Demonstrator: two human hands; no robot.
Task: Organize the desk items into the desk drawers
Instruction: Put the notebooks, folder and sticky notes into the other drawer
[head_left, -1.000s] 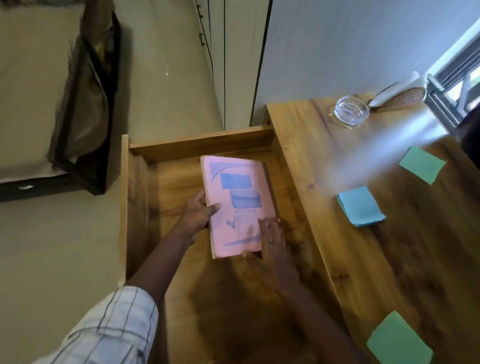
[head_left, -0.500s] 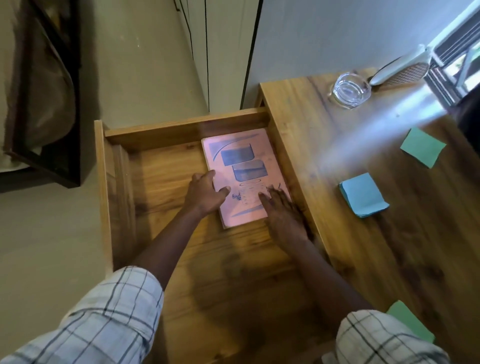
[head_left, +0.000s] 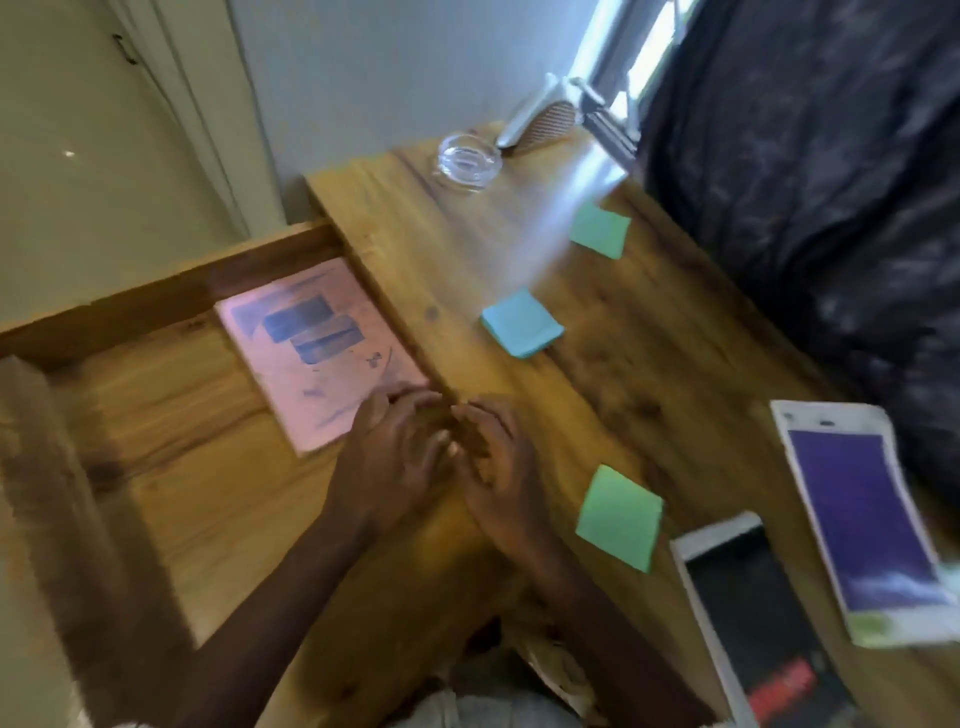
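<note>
A pink booklet (head_left: 311, 348) lies flat in the open wooden drawer (head_left: 171, 415), against its far right corner under the desk edge. My left hand (head_left: 389, 457) hovers over the booklet's near right corner, fingers loosely curled, holding nothing. My right hand (head_left: 498, 467) is close beside it at the desk's edge, also empty with fingers apart. On the desk top (head_left: 649, 364) lie a blue sticky-note pad (head_left: 522, 323), a green pad (head_left: 600, 229) farther back and another green pad (head_left: 621, 517) near my right hand. The frame is blurred.
A glass ashtray (head_left: 469, 162) and a white-handled brush (head_left: 540, 124) sit at the desk's far end. Two phones, one with a dark screen (head_left: 753, 618) and one with a purple screen (head_left: 862, 519), lie at the near right. Dark fabric (head_left: 805, 182) hangs along the desk's right side.
Both hands have come off the pink booklet and drawn back toward the desk edge. The booklet now lies in the drawer's far right corner. My view has swung right, showing the phones.
</note>
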